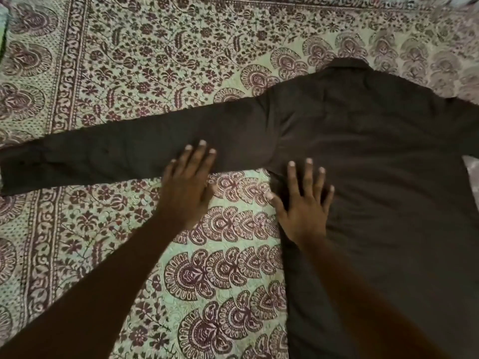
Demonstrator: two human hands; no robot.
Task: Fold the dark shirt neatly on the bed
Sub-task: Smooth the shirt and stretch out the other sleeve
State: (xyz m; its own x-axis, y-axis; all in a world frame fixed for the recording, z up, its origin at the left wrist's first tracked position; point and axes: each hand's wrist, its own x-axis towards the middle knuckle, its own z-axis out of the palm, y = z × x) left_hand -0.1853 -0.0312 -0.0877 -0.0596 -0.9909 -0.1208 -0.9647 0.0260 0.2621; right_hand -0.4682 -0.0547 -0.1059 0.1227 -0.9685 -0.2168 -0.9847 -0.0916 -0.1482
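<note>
With the dark brown long-sleeved cotton shirt (363, 151) spread on the patterned bedspread (155, 60), I keep my left hand (188, 187) and right hand (304, 206) open and flat, smoothing sleeve and armpit outward before folding.

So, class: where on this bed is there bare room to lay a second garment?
Bare bedspread lies above the outstretched sleeve, and again below it, left of the shirt body. The right side is crowded by the shirt, with the left hand and right hand pressing at its armpit.
</note>
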